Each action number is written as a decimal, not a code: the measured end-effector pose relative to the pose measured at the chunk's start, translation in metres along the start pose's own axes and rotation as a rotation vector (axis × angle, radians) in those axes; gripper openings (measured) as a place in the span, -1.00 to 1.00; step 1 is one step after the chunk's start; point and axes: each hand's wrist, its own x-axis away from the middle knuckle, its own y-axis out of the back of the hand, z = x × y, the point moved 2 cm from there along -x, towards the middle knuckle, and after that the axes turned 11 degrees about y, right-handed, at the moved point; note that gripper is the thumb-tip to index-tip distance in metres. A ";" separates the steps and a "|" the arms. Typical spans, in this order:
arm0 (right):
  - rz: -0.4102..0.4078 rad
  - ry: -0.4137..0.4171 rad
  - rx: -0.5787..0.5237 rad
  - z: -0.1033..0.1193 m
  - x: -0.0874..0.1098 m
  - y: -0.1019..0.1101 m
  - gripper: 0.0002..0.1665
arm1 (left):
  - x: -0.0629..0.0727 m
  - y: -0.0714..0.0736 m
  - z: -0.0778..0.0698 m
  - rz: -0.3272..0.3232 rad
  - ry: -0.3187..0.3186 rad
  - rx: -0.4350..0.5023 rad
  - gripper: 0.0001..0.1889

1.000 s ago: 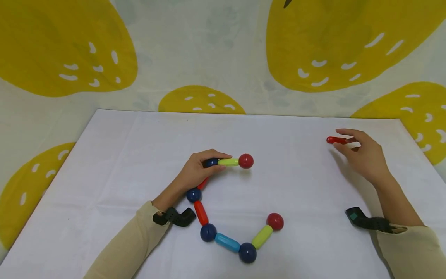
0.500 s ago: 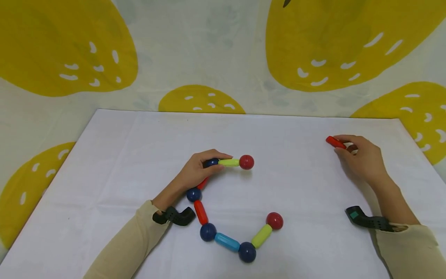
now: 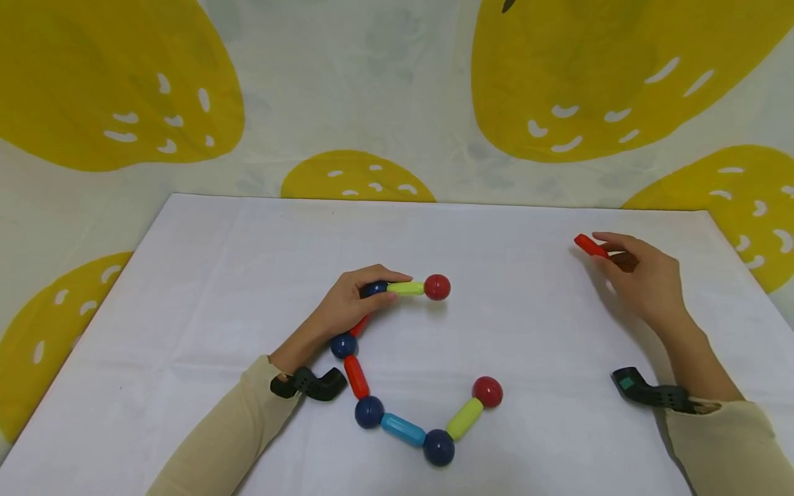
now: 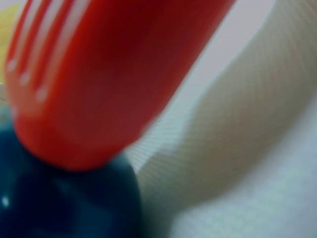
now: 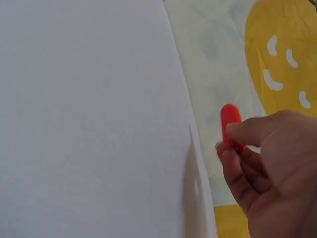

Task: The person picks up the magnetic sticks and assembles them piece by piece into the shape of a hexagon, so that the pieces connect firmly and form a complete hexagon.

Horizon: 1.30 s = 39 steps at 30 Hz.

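Observation:
My left hand (image 3: 340, 306) grips a dark blue ball (image 3: 374, 288) of a toy ball-and-stick chain, thumb and fingers also along a light green stick (image 3: 406, 288) tipped by a red ball (image 3: 437, 287). From there the chain curves toward me through red sticks (image 3: 356, 377), dark blue balls (image 3: 369, 412), a light blue stick (image 3: 404, 430) and another green stick (image 3: 464, 419) to a second red ball (image 3: 487, 392). Close up in the left wrist view, a red stick (image 4: 109, 74) meets a dark blue ball (image 4: 64, 203). At far right, my right hand (image 3: 648, 279) pinches a loose red stick (image 3: 590, 245) above the table.
A white cloth covers the table (image 3: 248, 241). Behind it hangs a pale fabric backdrop (image 3: 347, 83) with large yellow shapes. Each wrist wears a black strap mount (image 3: 651, 393) near the beige sleeves.
My right hand has turned the red stick between its fingertips, its free end now pointing up and left, and shifted slightly left. The left hand and chain stay in place.

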 end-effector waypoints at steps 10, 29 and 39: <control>0.129 -0.051 -0.302 0.054 -0.001 -0.010 -0.53 | -0.001 0.000 0.002 -0.004 0.003 0.005 -0.70; 0.348 0.123 -0.522 0.131 0.022 -0.040 -0.56 | 0.000 0.000 0.001 -0.002 -0.016 0.010 -0.70; 0.357 0.110 -0.509 0.144 0.029 -0.054 -0.56 | 0.001 0.001 -0.002 -0.005 -0.019 -0.005 -0.70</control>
